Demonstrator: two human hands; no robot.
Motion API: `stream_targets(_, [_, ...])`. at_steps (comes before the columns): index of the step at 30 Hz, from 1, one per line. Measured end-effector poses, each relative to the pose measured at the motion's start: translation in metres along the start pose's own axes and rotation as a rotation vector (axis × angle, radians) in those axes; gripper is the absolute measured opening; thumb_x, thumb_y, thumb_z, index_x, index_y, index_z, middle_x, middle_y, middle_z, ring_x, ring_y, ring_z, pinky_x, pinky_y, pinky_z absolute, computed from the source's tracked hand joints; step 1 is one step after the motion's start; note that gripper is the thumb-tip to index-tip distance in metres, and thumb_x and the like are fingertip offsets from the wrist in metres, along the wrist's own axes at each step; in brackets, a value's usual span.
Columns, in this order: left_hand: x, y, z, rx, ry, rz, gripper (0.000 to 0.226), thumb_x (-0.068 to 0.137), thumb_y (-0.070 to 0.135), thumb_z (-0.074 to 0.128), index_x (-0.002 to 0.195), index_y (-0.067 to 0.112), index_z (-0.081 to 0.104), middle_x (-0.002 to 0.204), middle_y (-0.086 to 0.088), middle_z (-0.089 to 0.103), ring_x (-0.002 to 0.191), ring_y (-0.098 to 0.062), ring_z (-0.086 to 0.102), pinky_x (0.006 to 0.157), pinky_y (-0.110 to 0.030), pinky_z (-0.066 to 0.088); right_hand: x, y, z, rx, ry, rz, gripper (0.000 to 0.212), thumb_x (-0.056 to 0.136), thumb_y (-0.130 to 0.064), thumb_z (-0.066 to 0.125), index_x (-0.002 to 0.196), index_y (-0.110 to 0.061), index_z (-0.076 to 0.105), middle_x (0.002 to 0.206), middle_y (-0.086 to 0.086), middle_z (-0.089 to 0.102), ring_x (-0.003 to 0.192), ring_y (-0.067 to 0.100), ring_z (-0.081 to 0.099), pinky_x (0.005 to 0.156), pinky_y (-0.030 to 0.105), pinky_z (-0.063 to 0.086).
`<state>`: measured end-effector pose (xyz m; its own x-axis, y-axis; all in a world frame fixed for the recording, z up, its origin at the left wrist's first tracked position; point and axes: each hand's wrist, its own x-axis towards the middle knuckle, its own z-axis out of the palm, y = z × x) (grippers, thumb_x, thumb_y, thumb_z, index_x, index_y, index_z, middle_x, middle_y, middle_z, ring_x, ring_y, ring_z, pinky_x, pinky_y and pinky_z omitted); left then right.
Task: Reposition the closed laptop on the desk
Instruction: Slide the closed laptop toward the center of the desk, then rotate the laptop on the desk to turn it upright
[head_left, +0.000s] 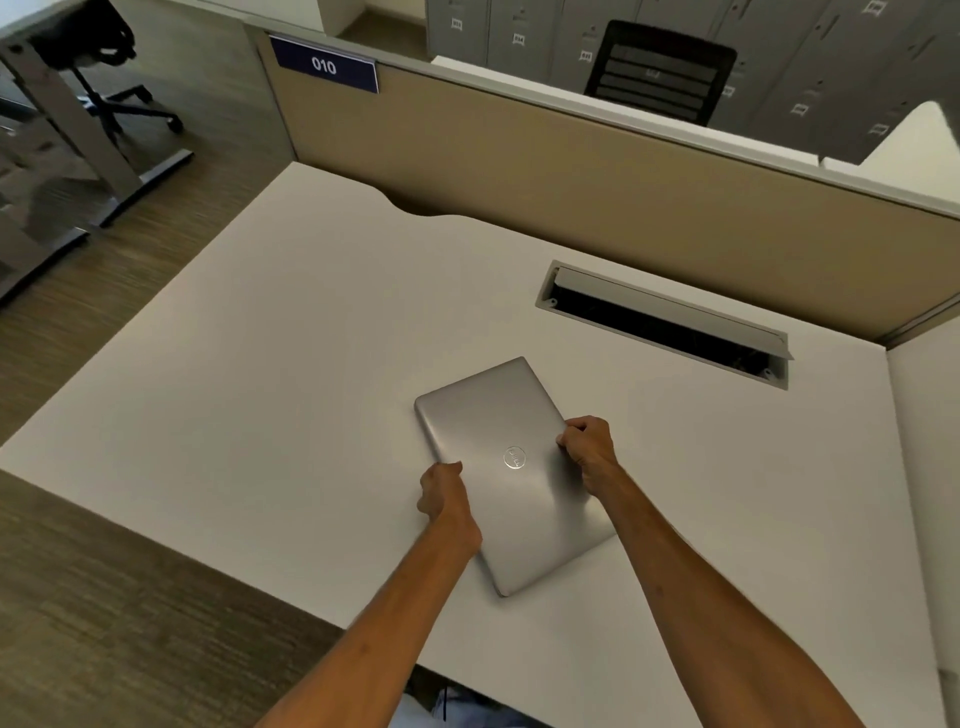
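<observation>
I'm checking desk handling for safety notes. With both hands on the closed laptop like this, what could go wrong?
1. The left hand and right hand hold only the laptop edges; a weak grip could let it slip.
2. Pushed far back, it could catch the open cable tray.

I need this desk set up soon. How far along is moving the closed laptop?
Done: the laptop is shut and lies at an angle on the desk. In hand: the left hand and right hand grip its opposite long edges. Left: shifting it to its spot and letting go; where that is cannot be told.
</observation>
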<state>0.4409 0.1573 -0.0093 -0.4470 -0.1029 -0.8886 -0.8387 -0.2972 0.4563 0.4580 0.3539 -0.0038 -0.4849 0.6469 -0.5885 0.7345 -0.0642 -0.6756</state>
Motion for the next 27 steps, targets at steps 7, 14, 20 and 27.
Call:
stream_targets(7, [-0.011, -0.019, 0.003, 0.039, 0.045, 0.032, 0.050, 0.099, 0.015, 0.062, 0.148, 0.013, 0.067, 0.158, -0.018, 0.058, 0.138, -0.046, 0.068, 0.114, -0.062, 0.060, -0.002, 0.015, -0.011, 0.027, 0.007, 0.027, 0.036, 0.092, 0.010, 0.058, 0.126, 0.005, 0.071, 0.132, 0.024, 0.071, 0.098, 0.026, 0.058, 0.084, 0.030, 0.045])
stream_targets(14, [-0.013, -0.028, 0.006, 0.131, 0.077, 0.100, 0.052, 0.102, 0.014, 0.059, 0.154, 0.015, 0.062, 0.161, -0.018, 0.053, 0.142, -0.046, 0.063, 0.119, -0.061, 0.056, -0.004, 0.020, -0.014, 0.003, 0.020, 0.015, 0.039, 0.092, 0.003, 0.061, 0.129, -0.004, 0.071, 0.130, 0.016, 0.072, 0.119, 0.035, 0.068, 0.106, 0.045, 0.057])
stream_targets(20, [-0.014, -0.030, 0.006, 0.207, 0.093, 0.143, 0.055, 0.103, 0.007, 0.051, 0.156, 0.016, 0.062, 0.163, -0.019, 0.052, 0.146, -0.047, 0.060, 0.122, -0.062, 0.054, -0.007, 0.021, -0.015, -0.023, 0.042, -0.021, 0.037, 0.090, 0.002, 0.062, 0.124, -0.007, 0.073, 0.125, 0.013, 0.075, 0.119, 0.036, 0.069, 0.109, 0.051, 0.055])
stream_targets(27, [-0.020, -0.031, -0.001, 0.324, 0.029, 0.186, 0.058, 0.104, 0.009, 0.050, 0.161, 0.018, 0.056, 0.163, -0.014, 0.043, 0.144, -0.044, 0.060, 0.120, -0.057, 0.056, -0.011, 0.029, -0.014, -0.110, 0.053, -0.087, 0.038, 0.091, -0.005, 0.062, 0.127, -0.011, 0.072, 0.126, 0.010, 0.075, 0.119, 0.034, 0.068, 0.111, 0.052, 0.052])
